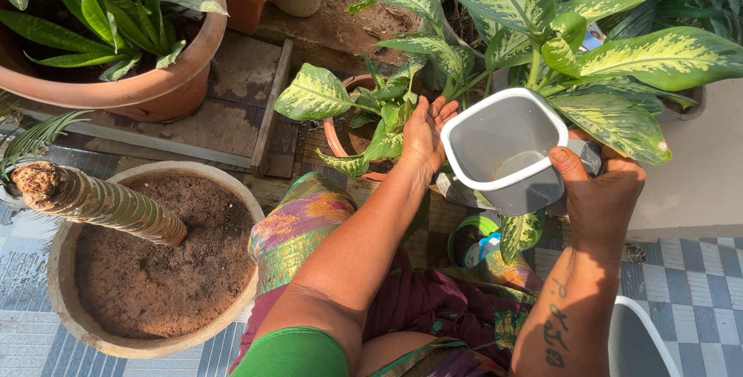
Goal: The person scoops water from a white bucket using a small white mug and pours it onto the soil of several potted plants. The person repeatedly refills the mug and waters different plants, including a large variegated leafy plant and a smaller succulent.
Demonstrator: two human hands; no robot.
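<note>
Head view looks straight down on a crowded outdoor plant corner: you stand over blue-and-white checked tiles (696,284) that run under a worn wooden pallet (240,106) and a strip of bare brown soil beyond it. Your right hand (600,195) grips a grey plastic jug (503,149) by its far side, thumb hooked over the white rim; the jug is squarish with rounded corners, tilted toward the plants, and a thin pool of water shows at its bottom. It hangs between your 2 hands, just above the small pot (340,141). Your left hand (424,133) is open, palm up, fingers spread among the leaves beside the jug's rim; I cannot tell whether it touches the jug. The small pot is terracotta, round, and holds a spotted plant (313,94) with glossy green leaves blotched in cream. To its right a taller plant (619,59) of the same kind spreads broad, pointed leaves over the jug. At lower left a wide clay pot (66,299) is filled with dry, crumbly soil, and a scaly, ringed trunk (93,203) leans out of it. At upper left a big terracotta pot (155,90) carries stiff, striped, sword-shaped leaves. Your lap is covered in patterned cloth (298,226) of purple, green and orange, soft and folded.
</note>
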